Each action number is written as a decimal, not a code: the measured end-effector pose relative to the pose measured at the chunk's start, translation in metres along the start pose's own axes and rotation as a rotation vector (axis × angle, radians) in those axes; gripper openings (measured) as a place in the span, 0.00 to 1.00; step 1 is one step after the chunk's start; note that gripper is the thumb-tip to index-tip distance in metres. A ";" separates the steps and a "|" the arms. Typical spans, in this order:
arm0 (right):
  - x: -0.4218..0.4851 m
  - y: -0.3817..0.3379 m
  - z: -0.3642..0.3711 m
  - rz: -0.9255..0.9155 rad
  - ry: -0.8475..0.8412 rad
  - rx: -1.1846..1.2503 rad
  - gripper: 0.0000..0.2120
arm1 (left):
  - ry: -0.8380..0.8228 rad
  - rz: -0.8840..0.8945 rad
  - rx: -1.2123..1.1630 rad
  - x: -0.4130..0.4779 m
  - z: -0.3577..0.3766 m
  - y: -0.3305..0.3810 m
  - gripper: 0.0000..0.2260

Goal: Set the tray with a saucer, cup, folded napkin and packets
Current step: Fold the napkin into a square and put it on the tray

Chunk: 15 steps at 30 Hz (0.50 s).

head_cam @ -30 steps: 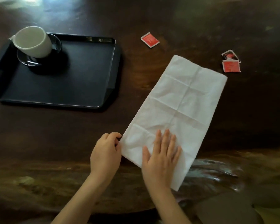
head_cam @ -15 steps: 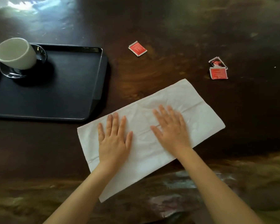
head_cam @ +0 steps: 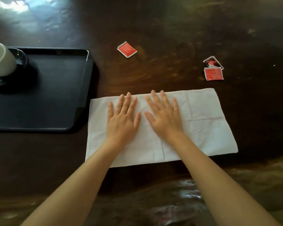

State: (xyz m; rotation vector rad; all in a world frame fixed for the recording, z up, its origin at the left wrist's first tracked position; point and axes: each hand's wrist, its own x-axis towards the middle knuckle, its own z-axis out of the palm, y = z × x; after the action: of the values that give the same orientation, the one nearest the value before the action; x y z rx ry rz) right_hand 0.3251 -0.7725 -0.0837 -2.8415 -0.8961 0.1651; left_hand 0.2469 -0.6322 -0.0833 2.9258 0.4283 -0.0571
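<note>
Pressing flat on the napkin (head_cam: 203,128) with left hand (head_cam: 121,123) and right hand (head_cam: 166,121), fingers straight and spread, just right of the tray (head_cam: 55,121). Smooth outward from the middle, then bring edge exactly onto edge before creasing. Leave the packets (head_cam: 127,49) on the table (head_cam: 170,30) for afterwards.

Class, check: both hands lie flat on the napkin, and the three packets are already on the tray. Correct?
No. The head view shows the packets on the table, not the tray. The left hand and right hand do lie flat on the napkin.
</note>
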 end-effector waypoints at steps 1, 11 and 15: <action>-0.006 0.020 -0.002 0.060 0.009 -0.009 0.28 | -0.003 -0.014 0.004 0.000 -0.001 -0.007 0.28; -0.043 0.102 -0.022 0.488 0.021 -0.013 0.30 | -0.037 -0.188 -0.071 -0.003 -0.014 -0.038 0.27; -0.051 0.019 -0.018 0.196 0.044 0.183 0.29 | 0.026 -0.122 -0.120 -0.036 -0.010 0.029 0.25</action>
State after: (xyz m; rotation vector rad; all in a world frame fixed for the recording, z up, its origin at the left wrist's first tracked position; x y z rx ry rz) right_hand 0.2967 -0.8197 -0.0660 -2.7447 -0.5610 0.1962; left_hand 0.2208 -0.6678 -0.0665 2.7830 0.5922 -0.0095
